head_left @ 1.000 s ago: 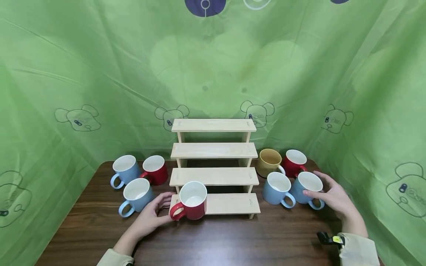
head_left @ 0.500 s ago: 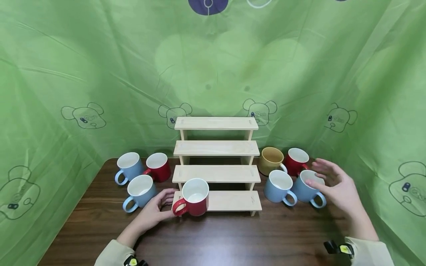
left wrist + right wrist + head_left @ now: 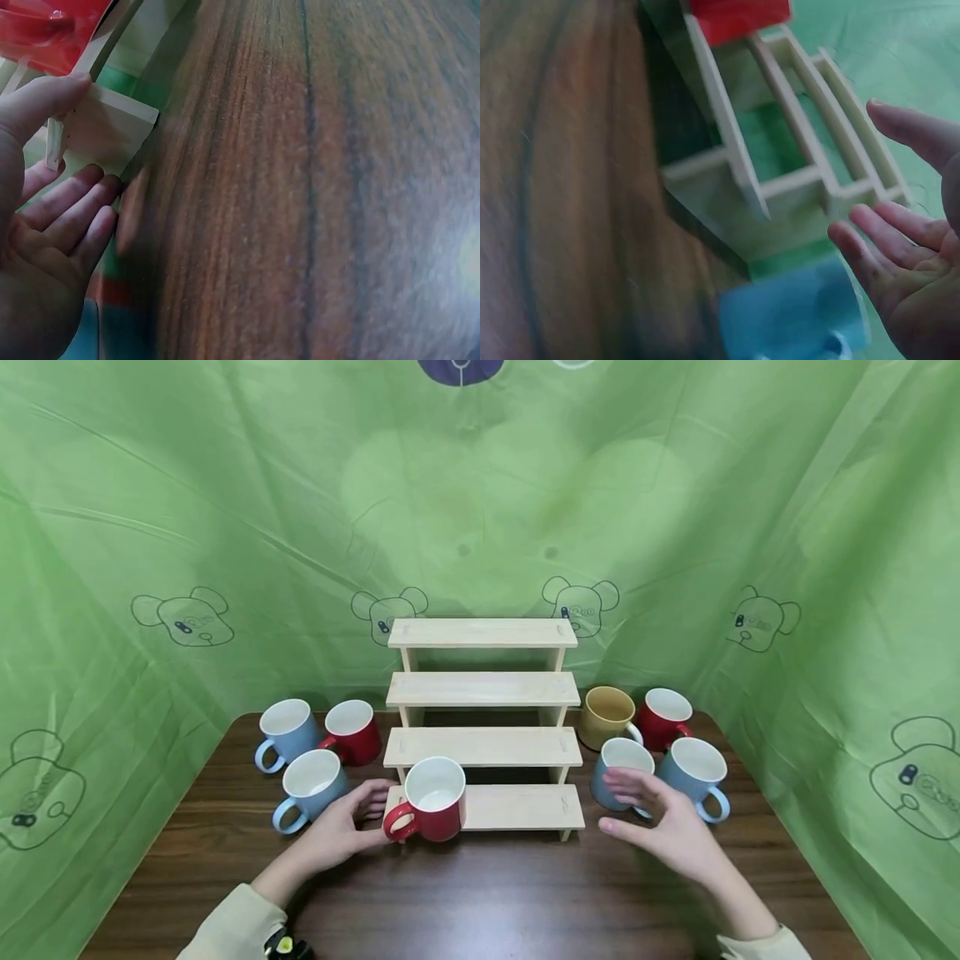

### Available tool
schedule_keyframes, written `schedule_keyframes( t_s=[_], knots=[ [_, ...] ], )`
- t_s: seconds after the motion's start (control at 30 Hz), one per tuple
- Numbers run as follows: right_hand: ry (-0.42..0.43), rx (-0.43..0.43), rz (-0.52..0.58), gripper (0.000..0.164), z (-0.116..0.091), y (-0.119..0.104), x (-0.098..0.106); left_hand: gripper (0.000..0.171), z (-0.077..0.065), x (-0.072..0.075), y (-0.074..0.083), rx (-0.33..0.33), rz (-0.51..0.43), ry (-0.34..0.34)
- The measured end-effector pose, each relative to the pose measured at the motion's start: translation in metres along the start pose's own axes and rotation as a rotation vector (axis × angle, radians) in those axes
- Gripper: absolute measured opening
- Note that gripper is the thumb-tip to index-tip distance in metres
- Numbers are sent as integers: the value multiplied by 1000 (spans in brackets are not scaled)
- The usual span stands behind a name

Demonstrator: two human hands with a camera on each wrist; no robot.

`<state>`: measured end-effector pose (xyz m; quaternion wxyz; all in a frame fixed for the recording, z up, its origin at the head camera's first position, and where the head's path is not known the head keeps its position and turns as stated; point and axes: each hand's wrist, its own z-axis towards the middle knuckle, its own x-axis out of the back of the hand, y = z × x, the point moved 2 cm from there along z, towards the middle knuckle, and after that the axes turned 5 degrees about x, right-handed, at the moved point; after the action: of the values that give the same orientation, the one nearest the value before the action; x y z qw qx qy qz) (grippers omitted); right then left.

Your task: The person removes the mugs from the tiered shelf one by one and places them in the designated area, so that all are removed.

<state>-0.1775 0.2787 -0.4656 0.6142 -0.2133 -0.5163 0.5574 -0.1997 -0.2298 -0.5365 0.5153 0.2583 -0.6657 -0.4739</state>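
Note:
A red mug (image 3: 442, 820), white inside, stands upright on the left end of the lowest step of a pale wooden four-step stand (image 3: 525, 807). My left hand (image 3: 339, 832) is at that end of the stand, thumb near the mug's handle. In the left wrist view, the left thumb (image 3: 52, 99) touches the stand's end and the other fingers lie loosely beside it. My right hand (image 3: 673, 832) hovers with fingers spread, holding nothing. It partly covers a light blue mug (image 3: 609, 789) right of the stand. Another blue mug (image 3: 692, 770) stands farther right.
A yellow mug (image 3: 600, 727) and a red mug (image 3: 658, 725) stand at the back right. Two blue mugs (image 3: 291, 737) and a red mug (image 3: 357, 742) stand at left. A green curtain (image 3: 480, 510) hangs behind the brown table (image 3: 480, 902).
My right hand has let go of the far-right blue mug and moved left, in front of the nearer blue mug. My left hand stays at the stand's left end.

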Motion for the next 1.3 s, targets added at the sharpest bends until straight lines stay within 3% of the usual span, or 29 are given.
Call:
schedule_keyframes(
  t_s=[0.33, 0.53, 0.73, 0.97, 1.3],
  knots=[
    [-67, -33, -114, 85, 3, 24, -42, 72, 2, 2, 1, 8, 57, 1],
    [-102, -47, 4, 96, 8, 42, -51, 71, 4, 1, 0, 28, 77, 15],
    [-115, -99, 76, 93, 8, 58, -57, 71, 6, 0, -1, 32, 72, 30],
    [-59, -185, 164, 88, 9, 64, -65, 72, 4, 2, -2, 30, 40, 22],
    [-8, -213, 225, 82, 4, 74, -66, 72, 1, 1, 0, 16, 38, 21]
  ],
)
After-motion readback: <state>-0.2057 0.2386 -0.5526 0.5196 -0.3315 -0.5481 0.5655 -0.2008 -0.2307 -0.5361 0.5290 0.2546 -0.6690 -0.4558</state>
